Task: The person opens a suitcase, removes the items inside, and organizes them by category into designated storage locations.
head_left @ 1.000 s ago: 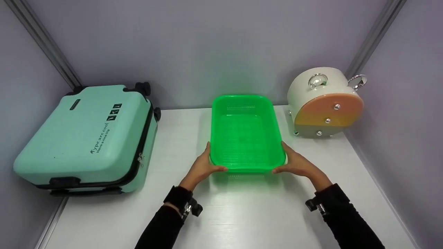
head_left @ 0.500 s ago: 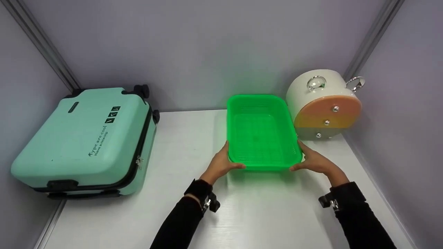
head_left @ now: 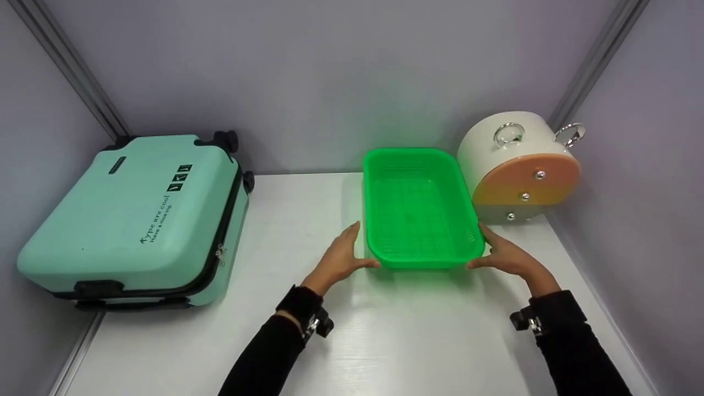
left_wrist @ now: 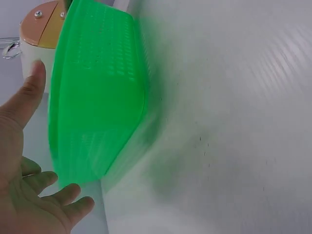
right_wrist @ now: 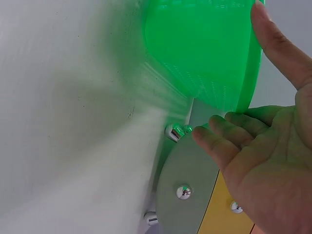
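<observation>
A green plastic basket [head_left: 421,220] stands on the white table against the back wall, just left of the rounded drawer box. At the basket's front left corner is my left hand [head_left: 338,258], its thumb and fingers spread. In the left wrist view, a gap shows between this hand [left_wrist: 29,170] and the basket wall [left_wrist: 97,97]. Beside the front right corner is my right hand [head_left: 509,256]. The right wrist view shows that hand [right_wrist: 273,141] with its thumb at the rim and its fingers loosely extended near the basket's side.
A mint-green suitcase [head_left: 126,220] lies flat on the left side of the table. At the back right stands a white rounded box [head_left: 495,137] with orange, yellow and grey drawer fronts and metal rings. Walls rise at the back and sides.
The basket has moved right, close to the drawer box, with both hands at its corners. Since half a second ago, my left hand has come away from it slightly to the left.
</observation>
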A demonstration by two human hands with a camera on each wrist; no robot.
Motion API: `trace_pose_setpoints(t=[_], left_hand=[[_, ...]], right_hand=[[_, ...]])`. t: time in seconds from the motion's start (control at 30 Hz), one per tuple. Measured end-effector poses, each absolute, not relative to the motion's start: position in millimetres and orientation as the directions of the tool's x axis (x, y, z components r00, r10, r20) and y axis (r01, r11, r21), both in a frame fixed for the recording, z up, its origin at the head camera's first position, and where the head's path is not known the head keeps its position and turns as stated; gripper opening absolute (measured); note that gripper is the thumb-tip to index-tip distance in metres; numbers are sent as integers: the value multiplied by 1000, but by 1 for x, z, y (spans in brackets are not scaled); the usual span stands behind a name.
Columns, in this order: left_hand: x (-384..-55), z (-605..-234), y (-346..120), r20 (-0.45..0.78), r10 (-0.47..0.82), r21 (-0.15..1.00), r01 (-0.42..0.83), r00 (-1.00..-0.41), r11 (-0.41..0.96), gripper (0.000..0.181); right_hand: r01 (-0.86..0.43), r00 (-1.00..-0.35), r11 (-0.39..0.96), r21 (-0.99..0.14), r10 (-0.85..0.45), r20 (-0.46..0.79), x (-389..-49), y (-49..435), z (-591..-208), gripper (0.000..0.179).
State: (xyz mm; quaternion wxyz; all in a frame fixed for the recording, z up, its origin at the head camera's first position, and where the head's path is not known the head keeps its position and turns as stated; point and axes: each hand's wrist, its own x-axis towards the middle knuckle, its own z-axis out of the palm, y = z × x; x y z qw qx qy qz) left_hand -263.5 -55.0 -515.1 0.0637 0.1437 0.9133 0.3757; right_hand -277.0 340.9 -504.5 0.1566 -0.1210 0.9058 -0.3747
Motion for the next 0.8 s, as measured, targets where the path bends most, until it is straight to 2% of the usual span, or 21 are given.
trace_pose_setpoints(t=[0.23,0.37,0.47,0.67,0.8], left_hand=[[-239,-472,-132,147,282,583,314,-948,749,89],[-224,-449,-181,262,339,409,422,-903,809,82],[-216,-430,-221,307,375,276,459,-875,845,81],[-189,-405,-308,237,341,212,391,-910,896,81],[-172,-402,-358,173,310,199,341,-935,919,93]], right_hand=[[-98,-930,704,-703,-316,-187,-270,345,-505,122],[-69,-934,723,-687,-288,-209,-264,347,-504,119],[-67,-938,733,-677,-277,-207,-263,347,-504,117],[-94,-938,742,-664,-290,-190,-264,341,-504,114],[-102,-938,746,-658,-293,-187,-264,337,-503,114]])
